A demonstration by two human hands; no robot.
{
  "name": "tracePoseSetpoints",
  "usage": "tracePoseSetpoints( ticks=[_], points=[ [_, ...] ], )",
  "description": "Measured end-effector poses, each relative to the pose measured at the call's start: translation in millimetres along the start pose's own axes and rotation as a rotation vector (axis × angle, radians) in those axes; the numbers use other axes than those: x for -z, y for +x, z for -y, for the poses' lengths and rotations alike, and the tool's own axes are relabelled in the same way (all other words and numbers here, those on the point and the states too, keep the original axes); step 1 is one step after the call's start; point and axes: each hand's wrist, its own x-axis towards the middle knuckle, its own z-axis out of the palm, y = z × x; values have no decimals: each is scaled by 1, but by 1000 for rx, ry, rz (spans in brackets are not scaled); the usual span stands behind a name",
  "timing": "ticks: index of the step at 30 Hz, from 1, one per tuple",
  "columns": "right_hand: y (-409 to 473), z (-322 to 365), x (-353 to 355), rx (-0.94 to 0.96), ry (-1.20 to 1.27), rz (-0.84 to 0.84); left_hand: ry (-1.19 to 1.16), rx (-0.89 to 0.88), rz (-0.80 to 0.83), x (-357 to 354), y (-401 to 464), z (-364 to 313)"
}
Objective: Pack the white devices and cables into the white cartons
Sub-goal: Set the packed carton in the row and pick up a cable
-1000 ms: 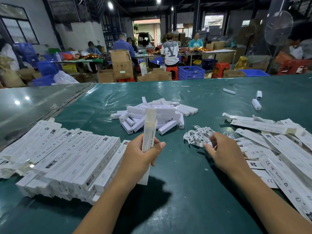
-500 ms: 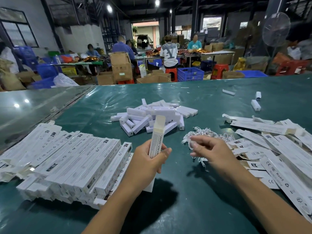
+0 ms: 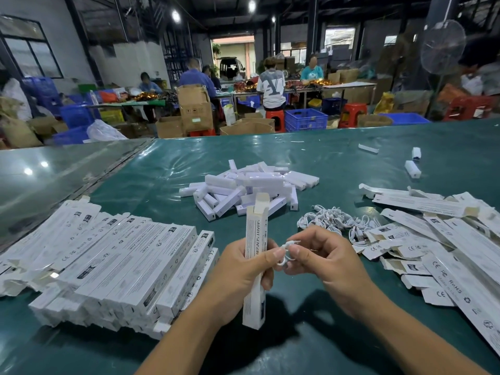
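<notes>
- 2 hands work at mid-bench, close together over the green bench (image 3: 351,158).
- left hand (image 3: 240,274): fingers wrapped around 1 white carton (image 3: 255,255), held near upright, top flap open.
- right hand (image 3: 322,261): fingers pinch 1 coiled white cable (image 3: 284,253) just beside the carton, below its open top.
- loose cables (image 3: 332,219) lie in a heap beyond the right hand.
- white devices (image 3: 249,188) piled farther back, centre of bench.
- filled cartons (image 3: 113,261) stacked in rows to the left.
- flat, unfilled cartons (image 3: 446,239) spread to the right.
- 3 stray white pieces (image 3: 412,169) lie far right on the bench.
</notes>
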Motion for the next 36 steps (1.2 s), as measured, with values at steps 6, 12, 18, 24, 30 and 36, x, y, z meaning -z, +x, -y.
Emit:
tracePoseSetpoints(
  ticks=[6,12,18,24,30,36],
  points=[
    [-5,5,-9,14,-7,36,-176,-5,-132,-8,0,1],
    [-5,5,-11,66,-69,37,-47,-84,-141,-8,2,4],
    [0,24,-1,172,-76,-155,477,-221,-267,-1,1,5],
    [-6,48,3,425,-406,-153,774,-311,-161,-2,-1,8],
    [-5,45,3,429,-644,-99,707,-314,-166,-2,-1,6],
    [-4,41,2,426,-641,-28,792,-334,-139,-4,-2,7]
  ],
)
